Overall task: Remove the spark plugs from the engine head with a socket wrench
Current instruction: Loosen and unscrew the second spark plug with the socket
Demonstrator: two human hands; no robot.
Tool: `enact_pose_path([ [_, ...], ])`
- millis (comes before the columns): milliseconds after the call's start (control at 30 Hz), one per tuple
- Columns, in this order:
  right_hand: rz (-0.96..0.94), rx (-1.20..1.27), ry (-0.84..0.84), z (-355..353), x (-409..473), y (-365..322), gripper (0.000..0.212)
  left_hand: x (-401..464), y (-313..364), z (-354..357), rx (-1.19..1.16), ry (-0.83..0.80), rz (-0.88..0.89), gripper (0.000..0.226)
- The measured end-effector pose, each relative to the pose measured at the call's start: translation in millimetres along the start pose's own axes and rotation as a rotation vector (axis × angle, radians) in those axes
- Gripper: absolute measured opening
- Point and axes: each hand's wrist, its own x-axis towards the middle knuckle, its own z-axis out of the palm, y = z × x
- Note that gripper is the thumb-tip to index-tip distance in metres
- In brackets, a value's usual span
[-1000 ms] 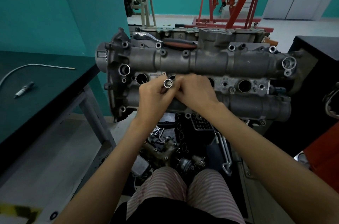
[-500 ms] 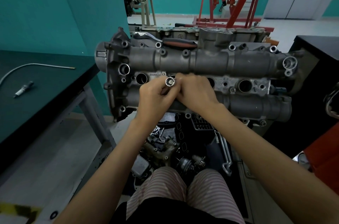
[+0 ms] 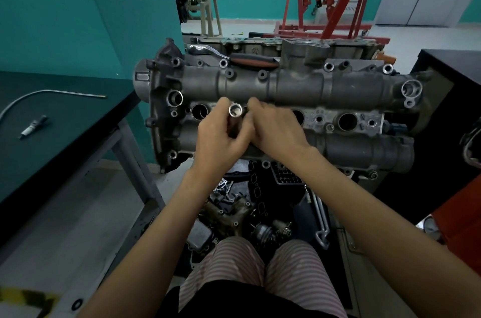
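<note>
Centrally, grey engine head (image 3: 299,88) lying lengthwise, row of open plug wells along its middle. At left, dark green desk (image 3: 65,130), its near-right corner just beside the engine head's left end. On the far edge of the engine head, socket wrench (image 3: 234,58) with red-and-black handle, lying flat, untouched. Over the second well from the left, both hands together: left hand (image 3: 221,140) wrapped round a long socket (image 3: 235,116), open chrome end facing up; right hand (image 3: 276,130) touching the left, fingers curled toward the same socket, actual grip hidden, cannot tell. On the desk, well back from its right edge, loose spark plug (image 3: 33,126) lying on its side; beyond it, thin bent metal tube (image 3: 52,93).
</note>
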Motion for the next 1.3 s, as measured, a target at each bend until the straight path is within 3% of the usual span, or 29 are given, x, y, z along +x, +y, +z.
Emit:
enact_pose_path([
  [100,0.008,0.028,0.027,-1.6,-0.2,-1.9,0.027,0.0,0.1,-0.4,-0.014,0.013,-0.016,0.024],
  [300,0.024,-0.027,0.019,-2.1,-0.1,-0.6,0.025,2.2,-1.7,1.5,0.046,0.025,0.076,0.043],
  [467,0.028,0.032,0.042,-1.2,-0.7,-2.0,0.026,0.2,-0.1,-0.9,-0.032,0.007,0.009,0.027],
  [600,0.063,0.005,0.041,-1.8,-1.1,-1.5,0.034,1.7,0.8,-0.1,0.005,0.025,0.023,0.035],
  [700,0.032,-0.011,0.026,-1.4,-0.7,0.3,0.029,1.9,-0.8,1.2,0.031,0.029,0.041,0.042],
  [900,0.025,0.063,0.041,-1.2,-1.5,-1.6,0.024,-0.2,0.3,-0.6,0.016,-0.01,-0.012,0.028],
  [1100,0.062,0.032,0.038,-4.6,-2.1,-1.2,0.026,1.7,-3.8,1.3,0.073,0.041,0.078,0.044],
  [1300,0.03,0.084,0.044,-1.9,-1.7,-0.9,0.025,0.0,-0.7,-0.2,0.02,0.018,0.031,0.025],
])
